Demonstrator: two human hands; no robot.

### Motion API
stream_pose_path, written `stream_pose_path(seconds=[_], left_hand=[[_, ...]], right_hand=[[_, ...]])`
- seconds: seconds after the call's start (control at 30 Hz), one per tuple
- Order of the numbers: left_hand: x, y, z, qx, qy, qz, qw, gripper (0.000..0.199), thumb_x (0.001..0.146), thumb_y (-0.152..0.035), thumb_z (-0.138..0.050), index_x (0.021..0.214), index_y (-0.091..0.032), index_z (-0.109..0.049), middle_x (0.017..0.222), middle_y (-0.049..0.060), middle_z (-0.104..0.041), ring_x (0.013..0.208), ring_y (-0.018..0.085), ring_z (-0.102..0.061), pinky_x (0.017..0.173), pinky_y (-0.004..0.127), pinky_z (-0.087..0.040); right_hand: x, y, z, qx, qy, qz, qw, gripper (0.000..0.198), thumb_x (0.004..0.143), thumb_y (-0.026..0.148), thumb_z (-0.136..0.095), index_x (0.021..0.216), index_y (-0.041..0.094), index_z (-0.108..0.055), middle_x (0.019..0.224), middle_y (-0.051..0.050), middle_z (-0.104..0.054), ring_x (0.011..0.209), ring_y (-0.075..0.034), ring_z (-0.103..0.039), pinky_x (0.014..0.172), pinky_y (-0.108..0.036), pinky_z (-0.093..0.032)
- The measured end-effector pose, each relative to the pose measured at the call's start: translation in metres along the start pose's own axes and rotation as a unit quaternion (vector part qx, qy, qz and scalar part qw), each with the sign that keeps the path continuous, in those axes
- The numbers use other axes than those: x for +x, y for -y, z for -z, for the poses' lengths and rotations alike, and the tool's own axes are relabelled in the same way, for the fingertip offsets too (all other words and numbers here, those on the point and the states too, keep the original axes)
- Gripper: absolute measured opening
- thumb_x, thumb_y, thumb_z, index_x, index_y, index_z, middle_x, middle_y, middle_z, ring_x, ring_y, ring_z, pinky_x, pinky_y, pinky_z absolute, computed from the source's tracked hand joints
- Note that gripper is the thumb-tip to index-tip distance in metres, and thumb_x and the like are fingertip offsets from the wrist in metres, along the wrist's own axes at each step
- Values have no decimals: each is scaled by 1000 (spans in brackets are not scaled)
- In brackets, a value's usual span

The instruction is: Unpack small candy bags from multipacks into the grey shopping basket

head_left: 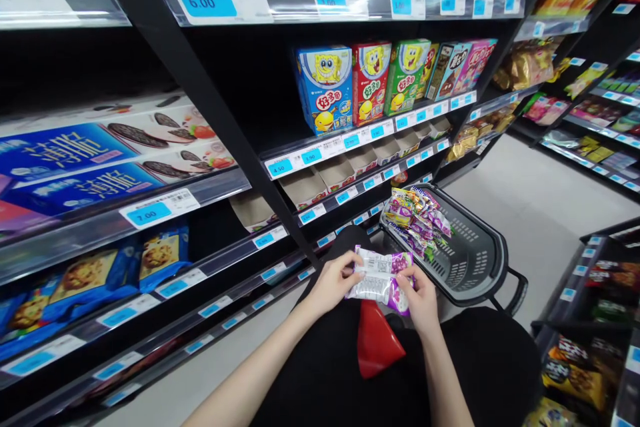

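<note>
Between my two hands is a purple and white candy packet [377,277], its printed back with a barcode facing up. My left hand [336,280] pinches the packet's left end between thumb and fingers. At the other end, my right hand [419,297] grips the purple edge. Just beyond the hands stands a grey shopping basket [473,260] with a black handle. Several colourful candy packets [417,220] lie heaped in its far left part. Below the held packet, a red object [377,340] shows over my dark-clothed lap; its kind is unclear.
Black shelving [195,100] with price tags runs along the left. It holds blue biscuit boxes [80,153], cartoon snack boxes [325,90] and low open cartons [337,172]. Bagged snacks [575,373] fill a rack at lower right. A pale floor [530,180] stretches beyond the basket.
</note>
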State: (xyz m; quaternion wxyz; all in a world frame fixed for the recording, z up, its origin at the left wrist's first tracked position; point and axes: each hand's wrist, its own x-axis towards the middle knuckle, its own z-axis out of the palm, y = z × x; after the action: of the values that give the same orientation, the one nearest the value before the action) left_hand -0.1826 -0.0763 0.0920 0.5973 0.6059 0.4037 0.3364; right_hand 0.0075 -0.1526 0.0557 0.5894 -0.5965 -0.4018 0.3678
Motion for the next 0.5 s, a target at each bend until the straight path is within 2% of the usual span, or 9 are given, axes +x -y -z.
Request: stream_pose_path(seconds=[0.1, 0.23, 0.37, 0.5], left_hand=[[-1, 4, -3, -41, -32, 11, 999, 23, 71, -24, -69, 87, -19, -55, 86, -1, -62, 55, 8, -50, 50, 18, -35], [-1, 7, -15, -112, -83, 25, 990, 36, 68, -27, -71, 94, -21, -47, 95, 2, -64, 64, 11, -60, 57, 21, -44], [-2, 5, -18, -204, -80, 79, 973, 45, 65, -24, -74, 102, -20, -49, 81, 3, -68, 63, 17, -62, 57, 25, -46], [2, 7, -11, -185, -96, 39, 977, 41, 59, -14, -78, 95, -18, -58, 67, -4, -60, 67, 12, -56, 66, 21, -42]], right_hand=[[-1, -2, -5, 3, -8, 5, 1000, 21, 79, 38, -63, 70, 20, -58, 67, 1, -56, 65, -16, -51, 61, -26, -39], [-3, -6, -11, 9, -35, 13, 999, 22, 82, 40, -58, 73, 21, -56, 70, 1, -56, 66, -16, -51, 62, -27, -38], [-2, -9, -11, 6, -39, 20, 999, 20, 82, 39, -60, 75, 21, -56, 70, 2, -56, 65, -16, -50, 64, -27, -37], [-1, -9, -8, 3, -22, 31, 999, 18, 82, 37, -60, 74, 21, -58, 69, 2, -56, 66, -16, -50, 65, -27, -37]])
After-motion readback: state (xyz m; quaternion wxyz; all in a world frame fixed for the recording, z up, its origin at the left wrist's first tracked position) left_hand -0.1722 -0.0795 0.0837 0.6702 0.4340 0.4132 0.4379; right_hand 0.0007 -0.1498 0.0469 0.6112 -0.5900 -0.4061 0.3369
